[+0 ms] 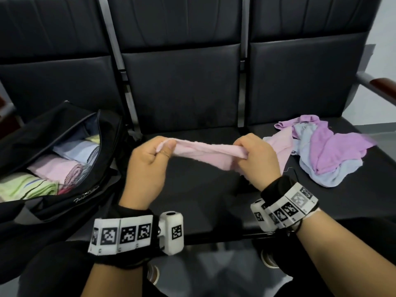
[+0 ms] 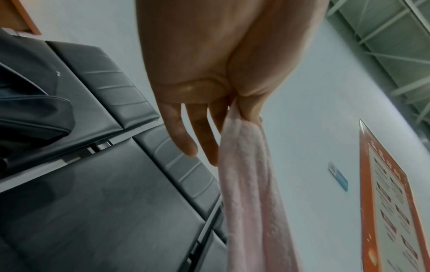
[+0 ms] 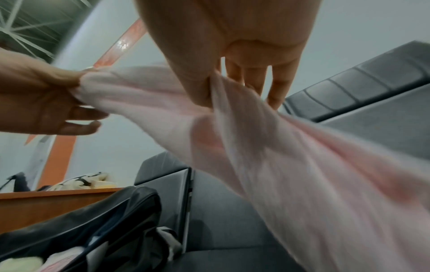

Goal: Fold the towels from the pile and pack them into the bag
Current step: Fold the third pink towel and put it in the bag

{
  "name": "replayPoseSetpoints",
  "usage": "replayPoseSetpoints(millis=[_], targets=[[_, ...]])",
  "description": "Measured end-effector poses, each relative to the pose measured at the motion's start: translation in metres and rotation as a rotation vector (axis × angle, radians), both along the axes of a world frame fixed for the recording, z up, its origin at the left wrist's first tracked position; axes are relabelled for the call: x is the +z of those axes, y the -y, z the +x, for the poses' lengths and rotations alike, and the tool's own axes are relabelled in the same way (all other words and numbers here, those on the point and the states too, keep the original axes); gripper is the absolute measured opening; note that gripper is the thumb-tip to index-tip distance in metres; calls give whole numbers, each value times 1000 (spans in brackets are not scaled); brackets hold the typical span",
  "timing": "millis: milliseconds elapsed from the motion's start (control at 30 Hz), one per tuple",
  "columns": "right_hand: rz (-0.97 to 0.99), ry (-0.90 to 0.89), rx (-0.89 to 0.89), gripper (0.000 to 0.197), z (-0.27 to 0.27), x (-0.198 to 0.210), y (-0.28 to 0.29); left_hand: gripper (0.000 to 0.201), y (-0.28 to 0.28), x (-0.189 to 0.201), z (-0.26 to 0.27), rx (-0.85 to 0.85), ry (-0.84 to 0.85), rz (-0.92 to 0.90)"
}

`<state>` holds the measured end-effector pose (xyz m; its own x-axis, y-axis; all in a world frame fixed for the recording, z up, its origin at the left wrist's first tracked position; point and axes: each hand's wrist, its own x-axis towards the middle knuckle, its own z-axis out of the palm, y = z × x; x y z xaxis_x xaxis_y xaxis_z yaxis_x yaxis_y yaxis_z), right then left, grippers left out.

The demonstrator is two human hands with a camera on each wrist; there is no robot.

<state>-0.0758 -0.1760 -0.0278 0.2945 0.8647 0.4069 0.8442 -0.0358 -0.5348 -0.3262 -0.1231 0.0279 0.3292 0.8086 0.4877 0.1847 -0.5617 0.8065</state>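
A pale pink towel point(image 1: 203, 150), thin and bunched into a loose band, hangs stretched above the middle seat point(image 1: 192, 189). The left hand point(image 1: 147, 166) and right hand point(image 1: 255, 159) each pinch one end. Its trailing edge could drag the unfolded pile point(image 1: 334, 151) at three o'clock. The open bag point(image 1: 64, 159) sits at nine o'clock.

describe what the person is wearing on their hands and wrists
Both hands, the left hand and the right hand, are bare, with no gloves. Each wrist wears a black fabric cuff wrapped by a white band of square black-and-white coded markers, plus a small white boxy camera module bearing its own marker. The forearms are uncovered.
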Motion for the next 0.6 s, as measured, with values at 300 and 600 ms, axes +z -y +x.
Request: replayPoseSetpoints(millis=[300, 600], targets=[[46, -38, -87, 31, 48, 16, 4, 25, -27, 16, -32, 266, 379, -70], [390, -365, 44, 29, 46, 75, -7, 39, -61, 21, -83, 481, 520, -41]])
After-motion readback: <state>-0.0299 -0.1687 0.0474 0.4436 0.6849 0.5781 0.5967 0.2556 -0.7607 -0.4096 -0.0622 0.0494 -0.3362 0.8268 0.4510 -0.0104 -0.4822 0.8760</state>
